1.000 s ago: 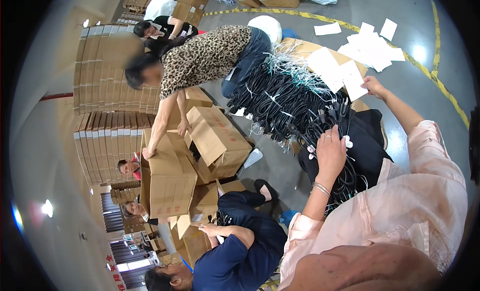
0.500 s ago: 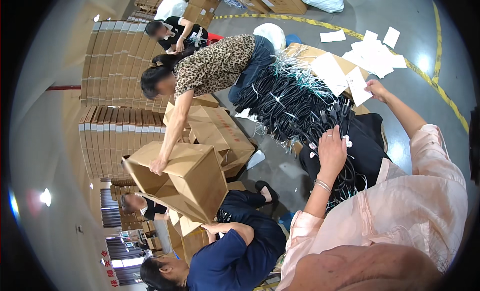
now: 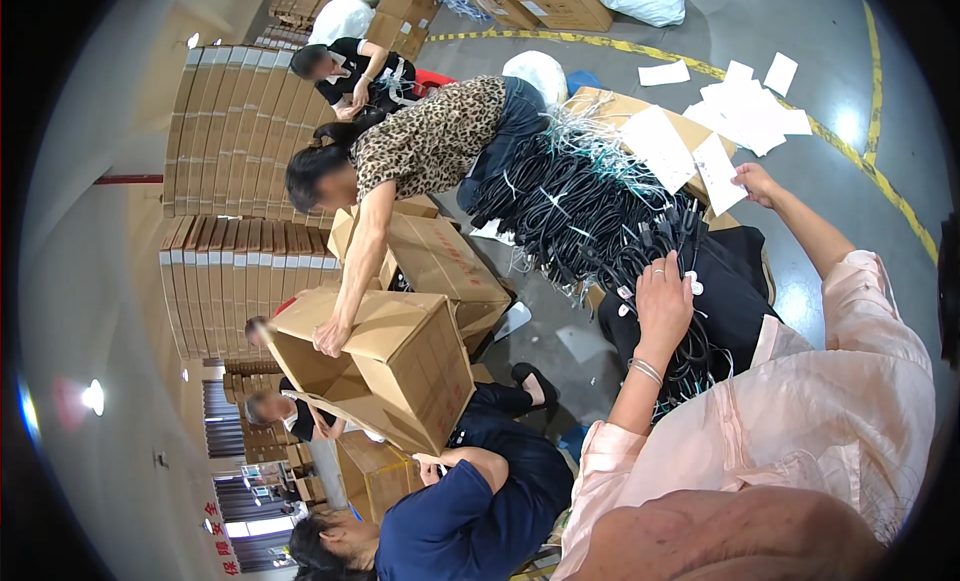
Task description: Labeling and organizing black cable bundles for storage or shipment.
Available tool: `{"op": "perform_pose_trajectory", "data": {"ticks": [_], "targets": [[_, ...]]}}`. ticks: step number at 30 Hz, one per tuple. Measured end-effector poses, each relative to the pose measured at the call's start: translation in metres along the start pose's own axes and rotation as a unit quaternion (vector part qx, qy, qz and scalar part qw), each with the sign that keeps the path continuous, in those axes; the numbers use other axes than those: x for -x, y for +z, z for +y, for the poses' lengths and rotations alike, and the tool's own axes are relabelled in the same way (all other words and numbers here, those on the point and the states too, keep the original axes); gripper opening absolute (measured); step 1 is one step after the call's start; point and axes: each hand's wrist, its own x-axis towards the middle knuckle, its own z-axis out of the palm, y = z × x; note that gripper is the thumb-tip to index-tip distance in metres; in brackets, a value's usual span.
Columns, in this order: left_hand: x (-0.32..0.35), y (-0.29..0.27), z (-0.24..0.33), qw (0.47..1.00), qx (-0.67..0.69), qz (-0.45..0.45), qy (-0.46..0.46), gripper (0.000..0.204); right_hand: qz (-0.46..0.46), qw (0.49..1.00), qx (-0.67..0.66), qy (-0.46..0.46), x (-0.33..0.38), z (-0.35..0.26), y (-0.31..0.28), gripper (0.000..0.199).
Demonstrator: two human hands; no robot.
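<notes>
My right hand [image 3: 757, 185], at the right, is closed on the edge of a white paper sheet [image 3: 714, 171] with faint marks. Lower down, my left hand [image 3: 664, 303] lies back up on the plug ends of black power cables [image 3: 690, 219], fingers stretched over them; its thumb is hidden. A large heap of coiled black cables [image 3: 560, 206], tied in bundles with pale strands, spreads up and left from there. Small pinkish-white pieces [image 3: 625, 301] show beside my left hand. Another white sheet [image 3: 657, 146] lies on the cardboard behind the heap.
One co-worker in a leopard-print top [image 3: 440, 131] leans over an open carton [image 3: 390, 346]; another in dark blue [image 3: 470, 516] sits beside it. Loose papers [image 3: 750, 111] are scattered on the floor near a yellow line [image 3: 890, 206]. Stacked flat cartons [image 3: 240, 126] stand at the left.
The open carton has shifted right and slightly down with the co-worker's hand on it, and that co-worker leans a little lower. My own hands have hardly moved.
</notes>
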Motion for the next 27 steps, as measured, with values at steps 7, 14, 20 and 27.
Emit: {"op": "perform_pose_trajectory", "data": {"ticks": [7,14,20,27], "targets": [[-0.004,-0.005,0.0,1.0,0.002,-0.006,0.002,0.044,-0.016,0.997,-0.065,-0.032,-0.003,-0.01,0.003,0.012],[-0.002,-0.004,-0.001,1.0,-0.001,-0.012,0.002,0.045,-0.049,0.995,-0.085,-0.035,0.013,-0.014,0.004,0.016],[-0.001,-0.003,0.0,1.0,0.006,-0.007,0.005,0.044,-0.052,0.992,-0.105,-0.039,0.022,-0.013,0.002,0.019],[0.0,-0.001,0.0,1.0,0.012,0.005,0.01,0.044,-0.049,0.991,-0.113,-0.049,0.025,-0.014,-0.003,0.018]]}}
